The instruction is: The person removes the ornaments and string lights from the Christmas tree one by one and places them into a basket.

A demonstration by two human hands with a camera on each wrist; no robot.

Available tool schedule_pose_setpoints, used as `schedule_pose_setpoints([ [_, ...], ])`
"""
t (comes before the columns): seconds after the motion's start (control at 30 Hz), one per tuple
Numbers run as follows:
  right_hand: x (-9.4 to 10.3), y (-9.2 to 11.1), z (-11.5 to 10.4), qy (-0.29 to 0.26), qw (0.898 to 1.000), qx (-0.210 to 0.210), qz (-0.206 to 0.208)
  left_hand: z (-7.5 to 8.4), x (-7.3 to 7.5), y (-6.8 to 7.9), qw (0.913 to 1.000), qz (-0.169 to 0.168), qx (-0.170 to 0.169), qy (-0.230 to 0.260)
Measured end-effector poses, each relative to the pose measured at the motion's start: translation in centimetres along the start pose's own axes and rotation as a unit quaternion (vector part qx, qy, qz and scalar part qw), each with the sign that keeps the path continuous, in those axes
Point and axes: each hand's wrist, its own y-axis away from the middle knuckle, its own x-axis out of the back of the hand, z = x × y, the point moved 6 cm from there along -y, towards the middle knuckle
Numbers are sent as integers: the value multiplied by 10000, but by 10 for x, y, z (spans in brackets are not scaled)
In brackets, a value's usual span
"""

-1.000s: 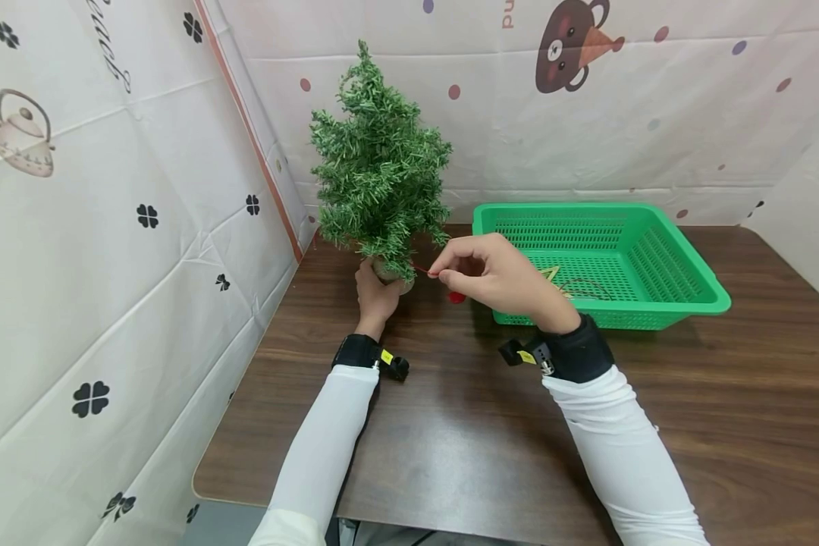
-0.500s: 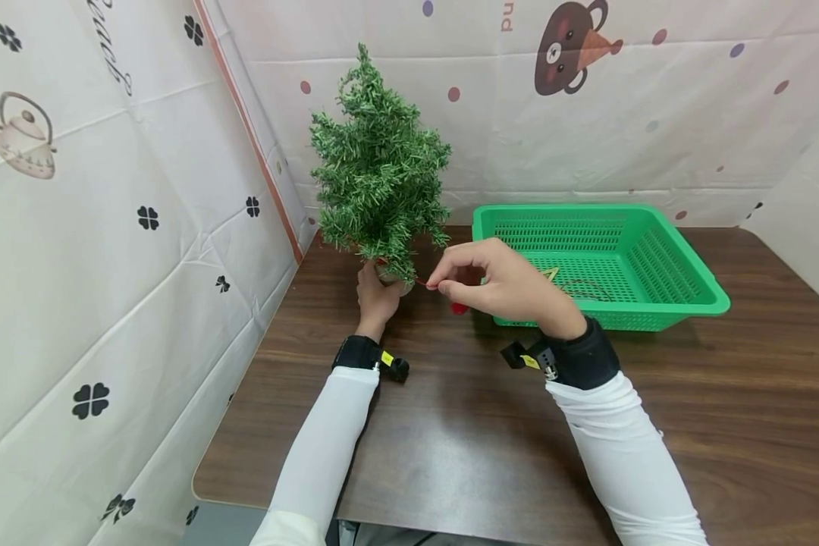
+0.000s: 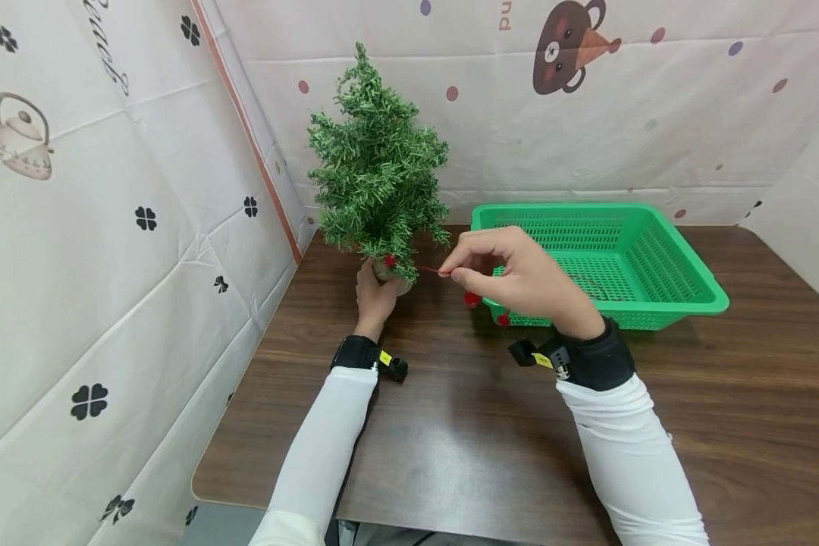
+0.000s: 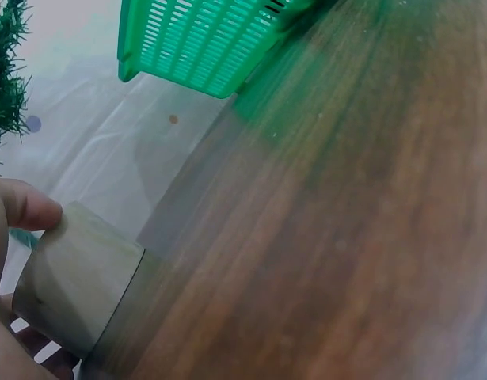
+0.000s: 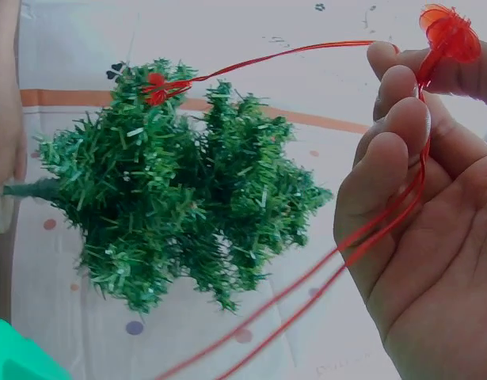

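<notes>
A small artificial Christmas tree (image 3: 378, 167) stands at the back left of the table. My left hand (image 3: 375, 301) grips its pale round base (image 4: 81, 273), fingers wrapped about the side. To the right of the lowest branches, my right hand (image 3: 515, 277) pinches a thin red cord (image 5: 291, 54) between thumb and index finger. From the pinch the cord runs, fairly taut, to a small red ornament (image 5: 156, 89) at a lower branch. A translucent red, petal-like ornament (image 5: 450, 33) is on the cord by my right fingers, and more doubled cord trails across the palm.
A green plastic basket (image 3: 662, 307) with perforated walls stands right behind my right hand, with thin strands lying inside. Patterned white cloth (image 3: 450, 136) covers the wall close behind the tree, and another covers the left side. The table's front edge is below my forearms.
My right hand has drawn away to the right, with the red cord stretching longer from the tree. A red ornament now shows at the lower branches. My left hand stays on the base.
</notes>
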Motion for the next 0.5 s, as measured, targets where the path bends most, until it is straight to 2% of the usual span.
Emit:
schedule_pose_setpoints([
  [0.1,7,2,0,-34,9999,-30,159,0,0,1,10000,36,-59,-18],
  [0.27,18,5,2,-91,9985,-116,521,5,1,-2,9986,260,-440,-160],
  [0.37,21,6,4,-155,9974,-183,687,6,2,-4,9975,368,-546,-255],
  [0.5,24,7,7,-279,9959,-204,841,4,1,-4,9987,247,-403,-197],
])
